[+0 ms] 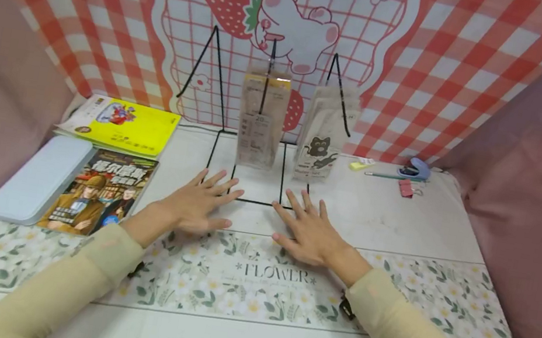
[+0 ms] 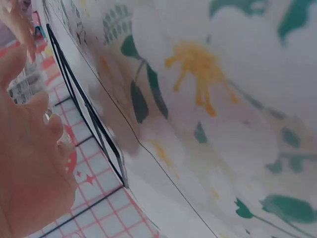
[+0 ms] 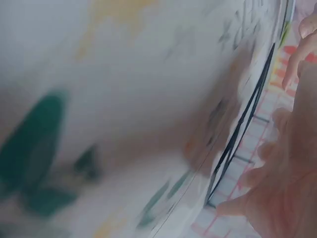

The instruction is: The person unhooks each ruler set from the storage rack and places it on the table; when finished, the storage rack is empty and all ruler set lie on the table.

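Observation:
A black wire display rack with three upright hooks stands in front of the checked cloth. Clear-wrapped packets hang from its middle hook, and packets printed with a black cat from the right one. My left hand is held palm down with fingers spread, near the front left of the rack's base. On the other side, my right hand mirrors it near the front right corner. Neither holds anything; whether they touch the table is unclear. Both wrist views show the left hand and right hand with fingers extended.
At left lie a yellow book, a comic-style book and a pale blue case. A pencil, an eraser, a pink binder clip and a blue object sit back right. A flower-print mat crosses the table.

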A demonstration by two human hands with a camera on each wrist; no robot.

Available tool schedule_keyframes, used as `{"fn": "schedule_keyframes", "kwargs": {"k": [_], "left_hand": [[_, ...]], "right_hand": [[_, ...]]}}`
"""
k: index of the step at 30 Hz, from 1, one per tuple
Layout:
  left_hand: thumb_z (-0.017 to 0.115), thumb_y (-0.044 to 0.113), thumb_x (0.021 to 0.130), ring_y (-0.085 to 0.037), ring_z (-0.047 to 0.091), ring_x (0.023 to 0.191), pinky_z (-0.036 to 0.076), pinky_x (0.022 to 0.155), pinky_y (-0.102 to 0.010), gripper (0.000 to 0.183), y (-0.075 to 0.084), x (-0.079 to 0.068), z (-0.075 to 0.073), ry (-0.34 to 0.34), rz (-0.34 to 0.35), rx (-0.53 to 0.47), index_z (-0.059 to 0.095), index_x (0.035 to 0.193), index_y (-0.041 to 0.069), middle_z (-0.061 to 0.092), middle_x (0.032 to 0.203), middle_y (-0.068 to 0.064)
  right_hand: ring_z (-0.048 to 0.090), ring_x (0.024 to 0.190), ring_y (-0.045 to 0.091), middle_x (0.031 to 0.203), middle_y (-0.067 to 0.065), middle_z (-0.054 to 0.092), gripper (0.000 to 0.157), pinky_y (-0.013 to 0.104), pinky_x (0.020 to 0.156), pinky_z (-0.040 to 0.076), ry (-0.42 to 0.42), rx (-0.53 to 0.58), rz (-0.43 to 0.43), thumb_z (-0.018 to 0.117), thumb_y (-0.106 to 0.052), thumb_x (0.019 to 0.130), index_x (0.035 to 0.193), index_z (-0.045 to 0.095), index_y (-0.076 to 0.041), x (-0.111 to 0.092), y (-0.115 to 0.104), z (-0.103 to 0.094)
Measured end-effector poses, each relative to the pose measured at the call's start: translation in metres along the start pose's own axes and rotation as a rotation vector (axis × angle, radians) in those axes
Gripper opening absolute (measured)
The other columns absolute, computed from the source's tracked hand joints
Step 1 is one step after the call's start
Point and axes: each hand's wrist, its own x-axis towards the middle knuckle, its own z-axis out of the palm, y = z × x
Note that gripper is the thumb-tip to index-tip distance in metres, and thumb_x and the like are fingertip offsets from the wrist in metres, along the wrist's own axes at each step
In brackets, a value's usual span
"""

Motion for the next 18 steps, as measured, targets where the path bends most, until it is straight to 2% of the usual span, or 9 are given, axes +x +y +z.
{"fn": "schedule_keyframes", "kwargs": {"k": [4, 7, 12, 14, 15, 18], "left_hand": [[0.041, 0.066, 0.093, -0.033, 0.001, 0.155, -0.002, 0.124, -0.06, 0.078, -0.015, 0.008, 0.0, -0.021, -0.053, -0.018, 0.014, 0.156, 0.029, 0.008, 0.167, -0.004], [0.042, 0.067, 0.091, -0.035, 0.0, 0.154, -0.003, 0.123, -0.06, 0.083, -0.03, 0.017, -0.004, -0.052, -0.125, -0.026, 0.011, 0.157, 0.027, 0.005, 0.166, -0.007], [0.043, 0.067, 0.09, -0.039, -0.003, 0.153, -0.005, 0.123, -0.061, 0.09, -0.051, 0.033, -0.014, -0.111, -0.266, -0.041, 0.004, 0.157, 0.021, -0.003, 0.166, -0.014], [0.044, 0.067, 0.09, -0.04, -0.005, 0.153, -0.007, 0.123, -0.061, 0.093, -0.056, 0.039, -0.017, -0.132, -0.312, -0.082, 0.003, 0.157, 0.019, -0.006, 0.165, -0.016], [0.046, 0.066, 0.089, -0.04, -0.006, 0.153, -0.007, 0.122, -0.061, 0.094, -0.057, 0.041, -0.018, -0.141, -0.331, -0.114, 0.002, 0.157, 0.018, -0.007, 0.165, -0.016], [0.051, 0.064, 0.088, -0.041, -0.009, 0.152, -0.008, 0.122, -0.062, 0.099, -0.061, 0.046, -0.021, -0.173, -0.358, -0.212, 0.0, 0.157, 0.016, -0.01, 0.164, -0.018]], "right_hand": [[0.004, 0.152, 0.044, 0.166, 0.008, 0.007, 0.068, 0.074, 0.115, 0.011, -0.047, 0.036, 0.05, 0.032, -0.064, 0.096, 0.155, 0.016, -0.034, -0.006, 0.015, -0.002], [0.004, 0.152, 0.045, 0.166, 0.009, 0.007, 0.068, 0.075, 0.114, 0.009, -0.079, 0.05, 0.119, 0.031, -0.063, 0.097, 0.156, 0.016, -0.032, -0.013, 0.033, -0.008], [0.004, 0.15, 0.049, 0.165, 0.013, 0.006, 0.07, 0.075, 0.114, 0.008, -0.113, 0.077, 0.253, 0.029, -0.062, 0.098, 0.156, 0.014, -0.026, -0.023, 0.07, -0.03], [0.004, 0.15, 0.049, 0.165, 0.014, 0.006, 0.071, 0.073, 0.115, 0.009, -0.065, 0.116, 0.291, 0.031, -0.06, 0.098, 0.157, 0.013, -0.024, -0.025, 0.085, -0.042], [0.006, 0.15, 0.047, 0.165, 0.014, 0.007, 0.071, 0.071, 0.117, 0.011, -0.013, 0.144, 0.301, 0.032, -0.059, 0.099, 0.157, 0.014, -0.022, -0.025, 0.092, -0.049], [0.016, 0.15, 0.042, 0.164, 0.014, 0.018, 0.069, 0.065, 0.119, 0.018, 0.21, 0.259, 0.296, 0.04, -0.052, 0.099, 0.156, 0.019, -0.019, -0.022, 0.105, -0.071]]}}
